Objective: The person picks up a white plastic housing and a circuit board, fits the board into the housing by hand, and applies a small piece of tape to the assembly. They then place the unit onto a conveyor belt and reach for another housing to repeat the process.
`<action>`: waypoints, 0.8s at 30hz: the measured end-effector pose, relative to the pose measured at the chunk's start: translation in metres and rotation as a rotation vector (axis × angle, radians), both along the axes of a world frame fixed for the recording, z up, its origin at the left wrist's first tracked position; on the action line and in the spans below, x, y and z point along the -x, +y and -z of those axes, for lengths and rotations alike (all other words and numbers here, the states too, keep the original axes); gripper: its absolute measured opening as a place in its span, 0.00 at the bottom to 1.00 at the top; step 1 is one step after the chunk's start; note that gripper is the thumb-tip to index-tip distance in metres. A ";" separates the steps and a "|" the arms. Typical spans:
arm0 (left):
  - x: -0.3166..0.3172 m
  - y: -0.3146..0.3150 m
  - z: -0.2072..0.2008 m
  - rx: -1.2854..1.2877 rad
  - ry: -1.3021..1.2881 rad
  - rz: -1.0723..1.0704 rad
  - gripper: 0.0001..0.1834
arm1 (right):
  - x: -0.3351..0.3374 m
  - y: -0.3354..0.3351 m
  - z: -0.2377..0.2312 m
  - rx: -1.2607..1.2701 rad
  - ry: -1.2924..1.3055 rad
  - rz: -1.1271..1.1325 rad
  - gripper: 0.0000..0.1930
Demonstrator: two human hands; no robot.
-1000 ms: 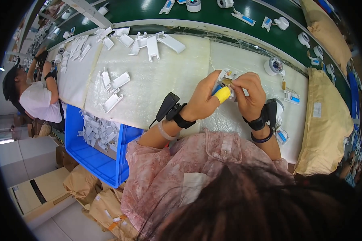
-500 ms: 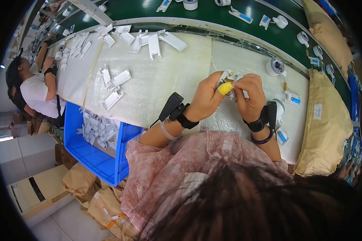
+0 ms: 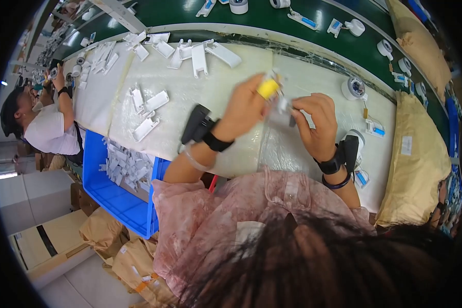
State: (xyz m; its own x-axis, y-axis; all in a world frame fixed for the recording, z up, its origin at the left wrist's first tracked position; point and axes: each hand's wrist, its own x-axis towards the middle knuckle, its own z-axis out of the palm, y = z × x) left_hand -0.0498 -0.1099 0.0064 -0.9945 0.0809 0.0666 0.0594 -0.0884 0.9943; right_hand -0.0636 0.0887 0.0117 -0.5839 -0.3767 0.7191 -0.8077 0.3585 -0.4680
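My left hand point(image 3: 245, 109), blurred by motion, is closed around a small white plastic part point(image 3: 281, 106). A yellow wrap or cover point(image 3: 268, 89) shows at its fingertips. Close on the right, my right hand point(image 3: 317, 120) pinches its thumb and fingers together at the part's edge; what exactly lies between them is smeared. A round white unit point(image 3: 353, 88) stands on the table beyond my right hand, with a small board carrying a blue piece point(image 3: 375, 129) beside it. Another white round unit point(image 3: 355, 138) is partly hidden behind my right wrist.
White plastic housings point(image 3: 199, 59) lie along the table's far side, several more point(image 3: 146, 110) at mid-left. A blue crate point(image 3: 120, 203) of small white parts stands at left. Beyond runs a green conveyor point(image 3: 267, 20) with units. Brown sacks point(image 3: 410, 159) lie right; a co-worker point(image 3: 51, 123) sits left.
My left hand has moved left and slightly away from me, pulling apart from my right hand, which stays nearly in place. The co-worker's arms have risen toward the conveyor.
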 end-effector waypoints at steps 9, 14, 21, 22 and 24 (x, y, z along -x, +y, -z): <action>0.162 -0.177 -0.043 0.607 0.181 -0.614 0.16 | 0.009 0.006 0.004 -0.116 -0.045 0.035 0.11; 0.244 -0.247 0.015 1.525 0.510 -1.291 0.25 | 0.016 0.008 0.010 -0.115 -0.084 0.061 0.10; 0.326 -0.250 0.088 1.583 0.228 -0.825 0.25 | 0.025 0.011 0.011 -0.121 -0.204 0.086 0.09; 0.338 -0.246 0.088 1.573 0.240 -0.812 0.25 | 0.026 0.013 0.012 -0.140 -0.226 0.094 0.09; 0.357 -0.244 0.085 1.437 0.184 -0.798 0.20 | 0.030 0.015 0.016 -0.144 -0.212 0.122 0.10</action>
State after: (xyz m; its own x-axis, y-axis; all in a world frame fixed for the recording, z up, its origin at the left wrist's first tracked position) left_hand -0.4068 -0.3535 -0.0781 -0.8004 -0.3181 0.5081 -0.2455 0.9472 0.2063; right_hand -0.0937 0.1040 -0.0040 -0.7628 -0.3841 0.5202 -0.6441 0.5224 -0.5588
